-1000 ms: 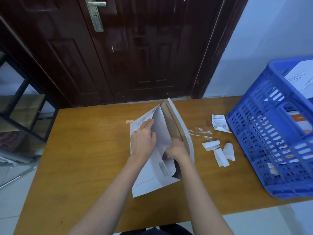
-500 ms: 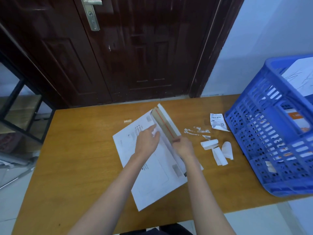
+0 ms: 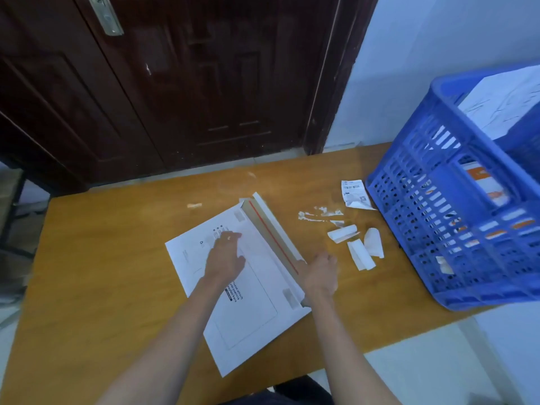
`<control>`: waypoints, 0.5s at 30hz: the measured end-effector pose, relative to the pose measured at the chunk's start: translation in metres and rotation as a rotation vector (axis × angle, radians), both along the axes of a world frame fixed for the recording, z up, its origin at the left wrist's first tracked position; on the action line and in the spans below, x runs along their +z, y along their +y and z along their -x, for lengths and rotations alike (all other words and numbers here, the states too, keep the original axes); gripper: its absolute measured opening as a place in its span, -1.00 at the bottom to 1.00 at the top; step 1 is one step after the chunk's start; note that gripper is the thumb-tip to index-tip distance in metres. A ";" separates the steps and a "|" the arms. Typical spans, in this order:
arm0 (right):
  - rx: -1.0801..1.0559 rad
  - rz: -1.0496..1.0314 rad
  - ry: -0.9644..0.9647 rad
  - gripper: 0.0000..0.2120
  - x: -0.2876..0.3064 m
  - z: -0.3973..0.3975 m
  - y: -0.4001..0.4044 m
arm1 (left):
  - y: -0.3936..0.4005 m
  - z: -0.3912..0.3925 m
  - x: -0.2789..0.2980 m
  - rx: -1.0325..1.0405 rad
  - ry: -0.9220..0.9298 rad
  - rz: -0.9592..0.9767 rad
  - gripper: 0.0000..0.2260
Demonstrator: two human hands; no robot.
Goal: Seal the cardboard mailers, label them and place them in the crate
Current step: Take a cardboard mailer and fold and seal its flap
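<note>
A white cardboard mailer (image 3: pixel 248 314) lies flat and slanted on the wooden table (image 3: pixel 96 273). Its flap (image 3: pixel 271 229) stands up along the right edge, showing brown card and a red strip. My left hand (image 3: pixel 225 258) presses flat on the mailer's upper face. My right hand (image 3: pixel 318 276) is at the near end of the flap with its fingers curled; whether it grips the flap is unclear. A blue plastic crate (image 3: pixel 455 229) stands at the right with mailers inside. A printed label (image 3: pixel 355 194) lies on the table beside the crate.
Torn white paper strips and curled backing pieces (image 3: pixel 359 247) lie between the mailer and the crate. A dark wooden door (image 3: pixel 190 83) stands behind the table. A black metal shelf frame (image 3: pixel 14 217) is at the left. The table's near edge is close to my body.
The mailer went from propped open and upright to lying flat on the table. My left hand moved onto its face and my right hand slid to the flap's near end.
</note>
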State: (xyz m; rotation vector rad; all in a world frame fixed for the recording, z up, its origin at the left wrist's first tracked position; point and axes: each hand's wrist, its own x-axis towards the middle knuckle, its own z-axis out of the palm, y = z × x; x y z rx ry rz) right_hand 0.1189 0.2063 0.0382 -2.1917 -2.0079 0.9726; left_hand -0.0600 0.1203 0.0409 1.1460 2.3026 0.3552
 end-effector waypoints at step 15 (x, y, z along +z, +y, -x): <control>-0.281 -0.160 -0.048 -0.42 -0.035 -0.006 -0.085 | 0.002 0.054 -0.033 0.088 0.155 0.256 -0.08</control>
